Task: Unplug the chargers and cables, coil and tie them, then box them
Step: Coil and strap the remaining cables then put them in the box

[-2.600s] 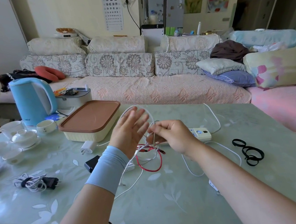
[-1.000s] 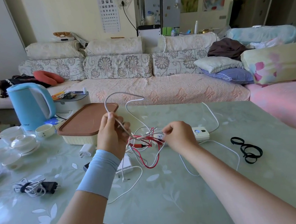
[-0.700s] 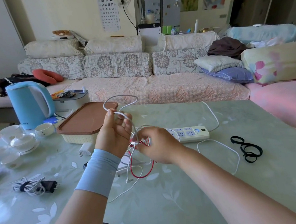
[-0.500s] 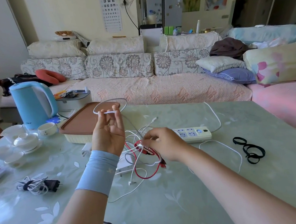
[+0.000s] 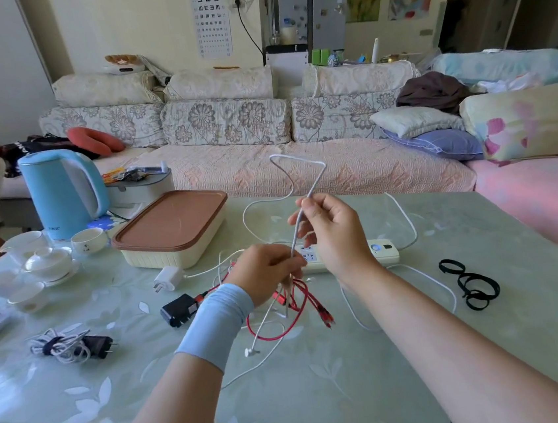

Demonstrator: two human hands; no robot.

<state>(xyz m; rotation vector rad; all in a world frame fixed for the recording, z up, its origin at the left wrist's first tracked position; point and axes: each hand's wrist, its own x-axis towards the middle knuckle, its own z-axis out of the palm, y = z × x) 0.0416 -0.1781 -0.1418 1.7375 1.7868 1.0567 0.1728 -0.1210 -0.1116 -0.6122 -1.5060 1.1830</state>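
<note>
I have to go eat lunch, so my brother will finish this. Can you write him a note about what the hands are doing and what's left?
The left hand grips the white cable low, above the table.
The right hand pinches the same cable higher up, so a length runs straight between the hands.
The red cable hangs tangled under the left hand.
The white charger and black charger lie loose, untied.
Done: one tied bundle at the left.
Left to do: coil and tie the rest with the black ties, then open the lidded box and pack everything.
</note>
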